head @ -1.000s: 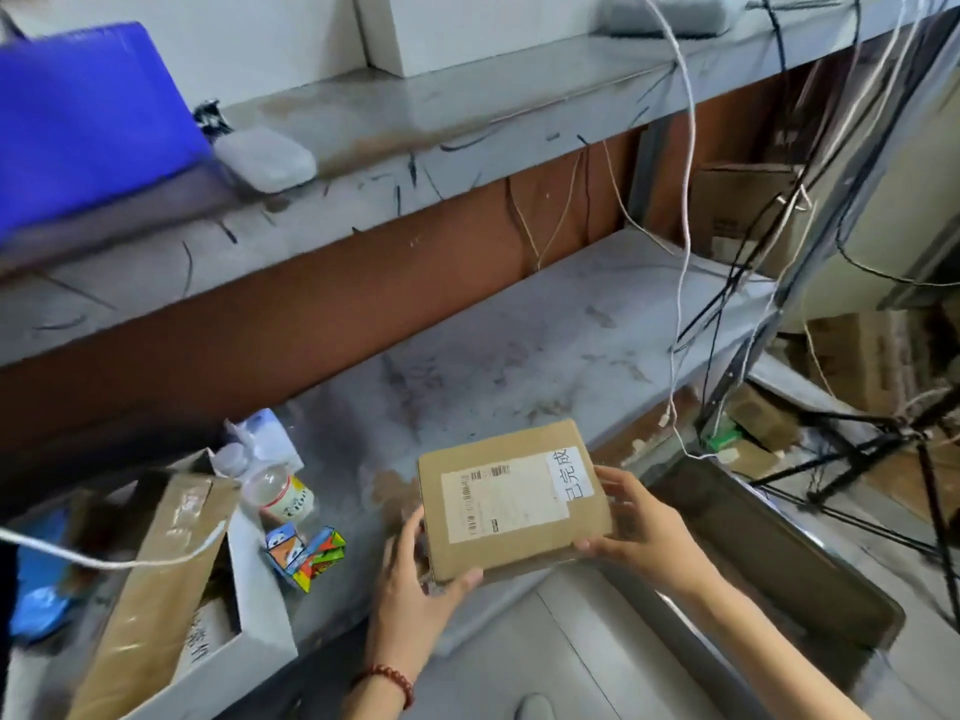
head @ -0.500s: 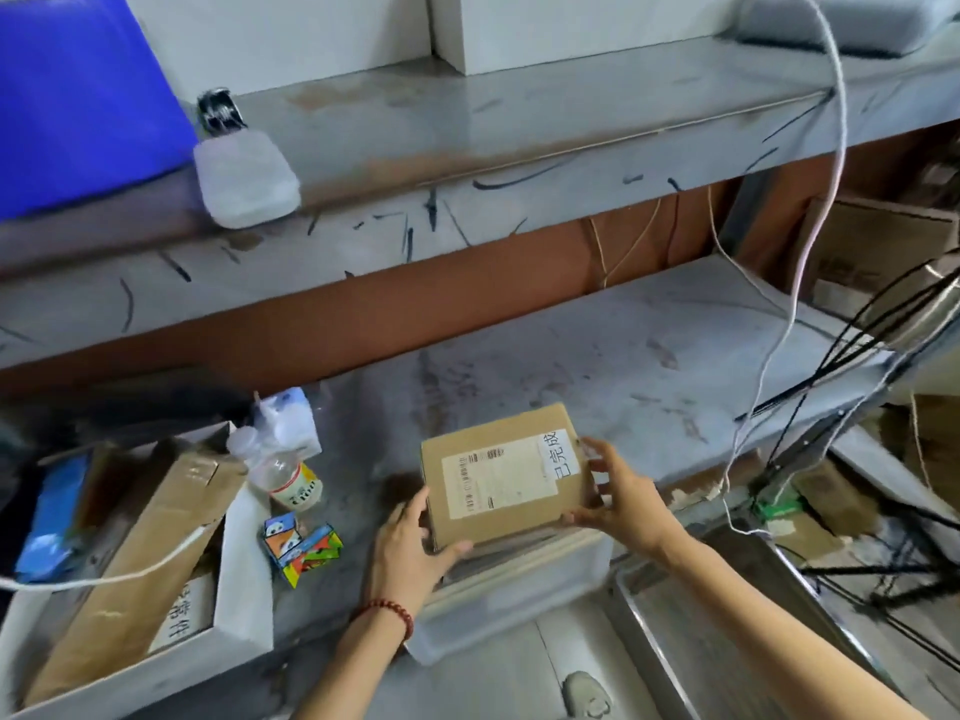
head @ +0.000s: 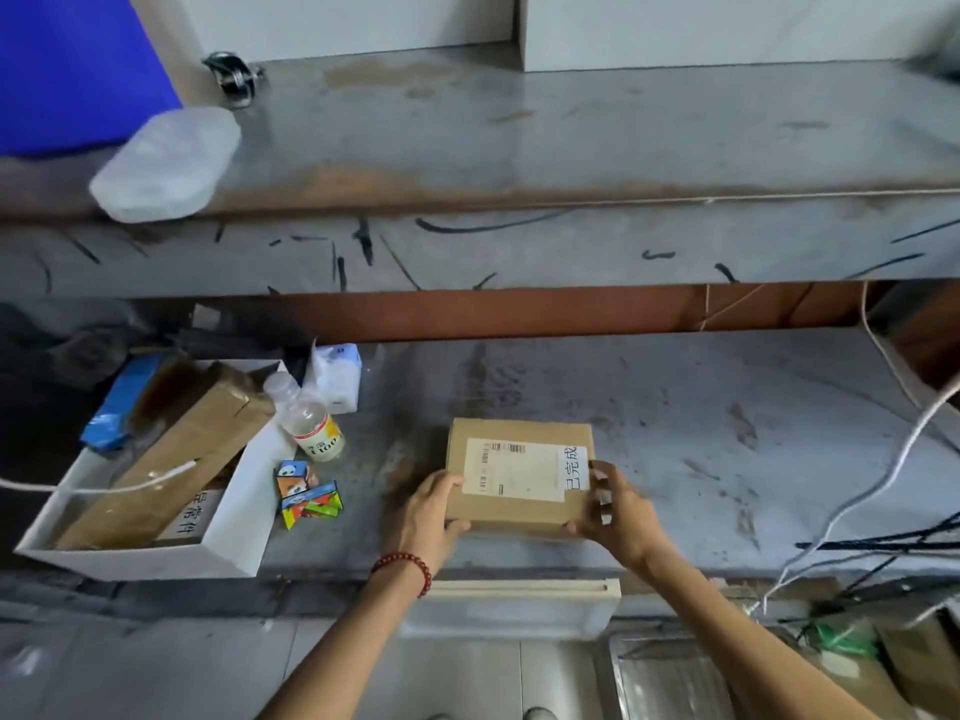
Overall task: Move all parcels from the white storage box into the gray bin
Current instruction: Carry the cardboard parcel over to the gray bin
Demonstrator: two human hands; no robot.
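A small brown cardboard parcel [head: 511, 511] with a white shipping label is at the front of the lower grey shelf [head: 675, 433]. My left hand [head: 431, 511] grips its left end and my right hand [head: 621, 511] grips its right end, fingers blurred. Whether the parcel touches the shelf I cannot tell. At the left, the white storage box [head: 228, 548] holds a long brown parcel [head: 171, 459] lying aslant and a blue packet [head: 119, 407]. Only a corner of the gray bin [head: 670, 678] shows, on the floor at the lower right.
A drink bottle [head: 311, 423], a white tissue pack [head: 335, 376] and small colourful cartons [head: 306, 493] lie between the white box and the parcel. A pale plastic container [head: 511, 610] sits under the shelf edge. Cables [head: 857, 501] hang at the right. The upper shelf [head: 519, 148] overhangs.
Both hands have carried the small parcel forward, from in front of the shelf edge to above the lower shelf. The view has swung left, and the gray bin has dropped to the lower right corner.
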